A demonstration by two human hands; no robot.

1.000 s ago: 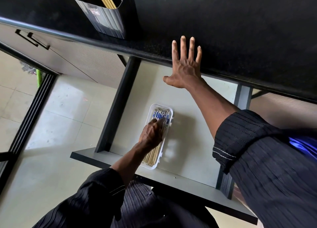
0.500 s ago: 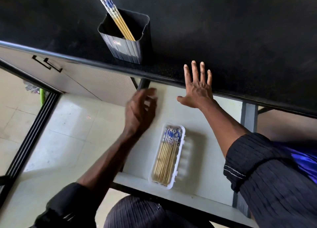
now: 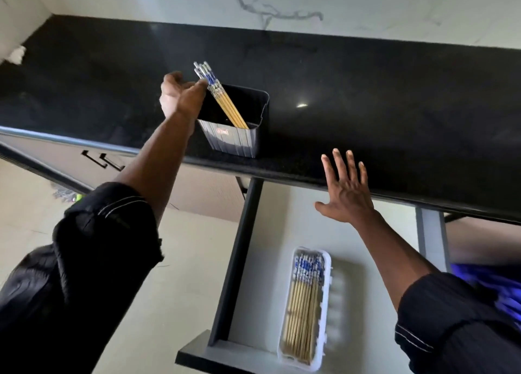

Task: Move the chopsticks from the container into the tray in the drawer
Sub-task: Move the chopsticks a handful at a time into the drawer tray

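Note:
A dark ribbed container (image 3: 236, 139) stands near the front edge of the black counter (image 3: 380, 100). A few yellow chopsticks (image 3: 227, 106) with blue-and-white tops lean out of it to the left. My left hand (image 3: 180, 97) is at the container's left rim, fingertips pinched on the chopsticks' patterned upper part. Below, the drawer (image 3: 265, 261) is pulled out. Near its front lies a white tray (image 3: 328, 297) holding several chopsticks (image 3: 303, 306) side by side. My right hand (image 3: 346, 196) is spread flat with fingers apart at the counter's front edge, above the drawer.
A marbled white wall rises behind the counter. Left of the drawer is a closed cabinet front with black handles (image 3: 103, 159). Pale floor tiles (image 3: 180, 289) lie below. The drawer's dark left rail (image 3: 239, 255) runs from the counter toward me.
My left hand left the tray in the drawer, rose past the counter edge and reached the chopsticks in the container. The view tilted upward. My right hand stayed at the counter edge.

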